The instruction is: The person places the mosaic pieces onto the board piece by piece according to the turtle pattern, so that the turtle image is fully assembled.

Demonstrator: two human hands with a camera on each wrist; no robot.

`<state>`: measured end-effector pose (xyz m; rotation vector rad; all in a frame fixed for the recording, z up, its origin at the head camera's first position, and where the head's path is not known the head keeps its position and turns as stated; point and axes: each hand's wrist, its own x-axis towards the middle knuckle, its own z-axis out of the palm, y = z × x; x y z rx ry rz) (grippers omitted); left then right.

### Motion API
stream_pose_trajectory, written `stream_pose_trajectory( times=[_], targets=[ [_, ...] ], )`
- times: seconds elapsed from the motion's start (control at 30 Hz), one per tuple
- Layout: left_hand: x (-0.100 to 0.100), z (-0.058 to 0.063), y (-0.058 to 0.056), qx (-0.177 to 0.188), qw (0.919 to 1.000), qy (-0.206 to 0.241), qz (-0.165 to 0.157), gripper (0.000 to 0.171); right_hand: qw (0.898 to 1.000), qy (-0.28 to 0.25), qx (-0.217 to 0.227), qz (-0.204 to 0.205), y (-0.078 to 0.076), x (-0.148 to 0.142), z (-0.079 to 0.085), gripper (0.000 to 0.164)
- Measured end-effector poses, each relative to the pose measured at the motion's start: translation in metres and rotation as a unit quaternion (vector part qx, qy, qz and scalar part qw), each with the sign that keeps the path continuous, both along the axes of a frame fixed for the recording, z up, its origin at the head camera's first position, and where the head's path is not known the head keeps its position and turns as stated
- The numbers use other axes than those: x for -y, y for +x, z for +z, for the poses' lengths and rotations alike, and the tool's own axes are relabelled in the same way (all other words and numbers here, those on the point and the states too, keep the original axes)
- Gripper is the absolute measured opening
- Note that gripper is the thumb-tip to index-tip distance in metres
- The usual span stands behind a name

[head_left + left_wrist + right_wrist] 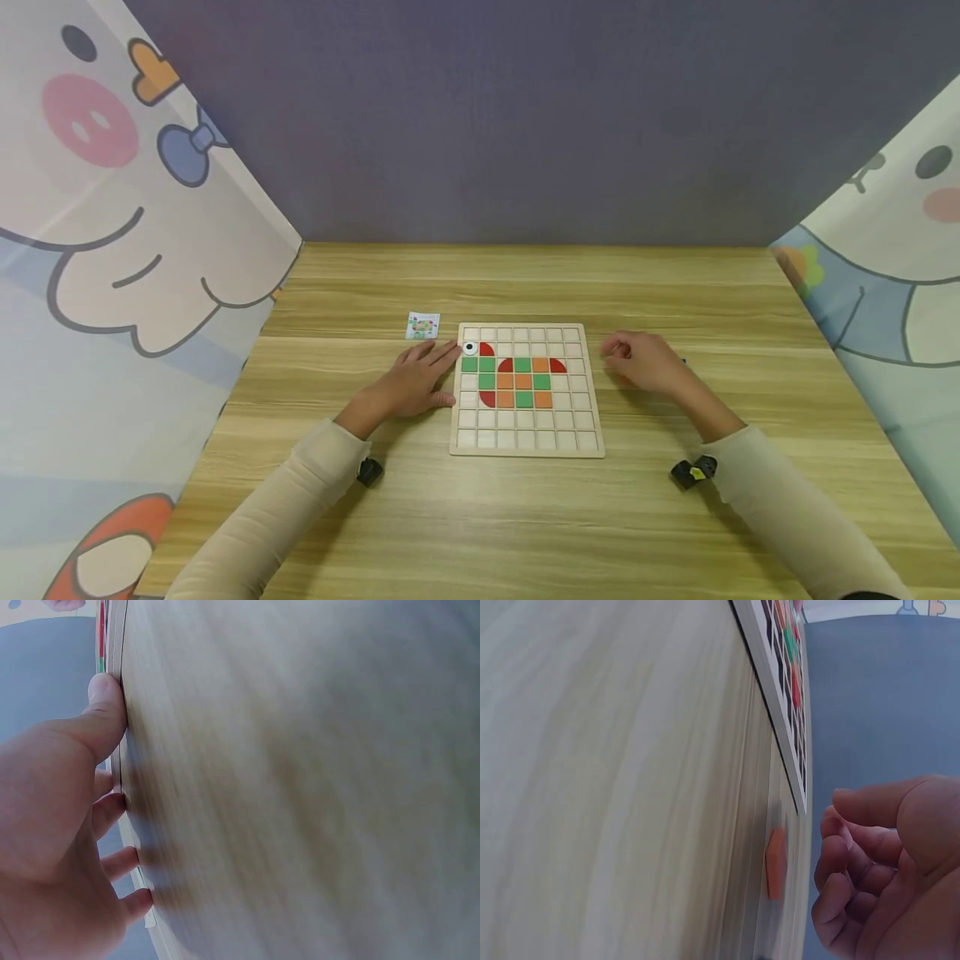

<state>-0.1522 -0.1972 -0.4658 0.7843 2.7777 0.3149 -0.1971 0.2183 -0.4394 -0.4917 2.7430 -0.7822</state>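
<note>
A square wooden grid board lies on the table, partly filled with green, orange and red pieces and a white eye disc that form an animal shape. My left hand rests at the board's left side, fingertips and thumb touching its edge. Off the board's right edge, my right hand hovers with loosely curled fingers, thumb close to the index finger. No piece shows between them. In the right wrist view an orange piece lies on the table near that hand; the hand hides it from the head view.
A small picture card with a coloured figure lies beyond my left hand. A tiny blue thing peeks out behind the right wrist. A grey panel rises behind the wooden table, with cartoon-printed walls on both sides.
</note>
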Motion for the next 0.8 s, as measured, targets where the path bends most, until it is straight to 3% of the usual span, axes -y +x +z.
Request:
stream_pose_trajectory(
  times=[0.43,0.8],
  targets=[
    [0.001,-0.002,-0.001,-0.002,1.0,-0.003,-0.002,0.088,0.999,0.023,0.025,-0.006,0.009,-0.025,0.005,0.024],
    [0.0,-0.001,-0.001,0.005,1.0,-0.003,0.001,0.087,0.999,0.044,0.02,0.006,0.013,-0.024,-0.004,0.02]
  ],
)
